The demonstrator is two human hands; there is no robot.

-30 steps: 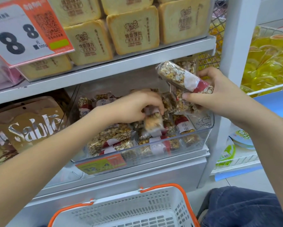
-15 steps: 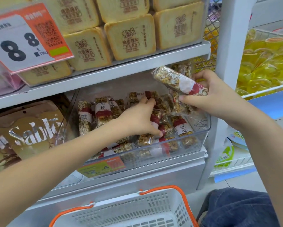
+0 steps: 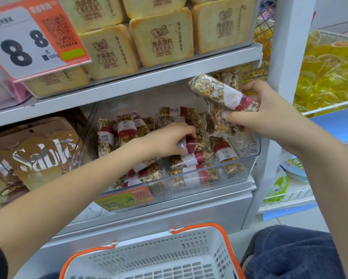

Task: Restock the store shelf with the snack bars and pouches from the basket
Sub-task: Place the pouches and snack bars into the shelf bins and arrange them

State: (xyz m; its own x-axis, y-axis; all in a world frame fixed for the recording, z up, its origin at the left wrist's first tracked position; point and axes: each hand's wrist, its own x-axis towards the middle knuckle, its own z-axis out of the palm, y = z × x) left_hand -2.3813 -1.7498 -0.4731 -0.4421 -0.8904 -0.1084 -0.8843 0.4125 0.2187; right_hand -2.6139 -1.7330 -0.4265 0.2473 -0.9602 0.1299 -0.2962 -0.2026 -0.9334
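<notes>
Left hand: left hand (image 3: 170, 140) reaches into the clear bin (image 3: 247, 164); fingers curled round one wrapped grain bar (image 3: 197, 142) on top of the pile, at about 12 o'clock from the basket.
Right hand: right hand (image 3: 263, 111) above the bin's 2 o'clock corner; thumb and fingers hold a bundle of bars (image 3: 222, 95), the top one lying slantwise, the others partly hidden behind the hand.
Bin contents: stocked bars (image 3: 193, 161), clear wrap with red-and-white bands, lie crosswise at front; several stand upright along the back wall (image 3: 105, 137).
Bin position: on the middle shelf, a price label (image 3: 126, 198) stuck on its front edge.
Basket: white basket (image 3: 157, 256) with orange handles, 6 o'clock of the bin; inside only partly in view, contents cannot be told.
Upper shelf: toast-shaped packs (image 3: 159, 39), 12 o'clock of the bin; price sign "88" (image 3: 28, 41) at 10 o'clock.
Bin's 9 o'clock: brown "Sable" pack (image 3: 42, 152).
Far 3 o'clock: yellow wrapped goods (image 3: 330, 75) in a wire rack.
</notes>
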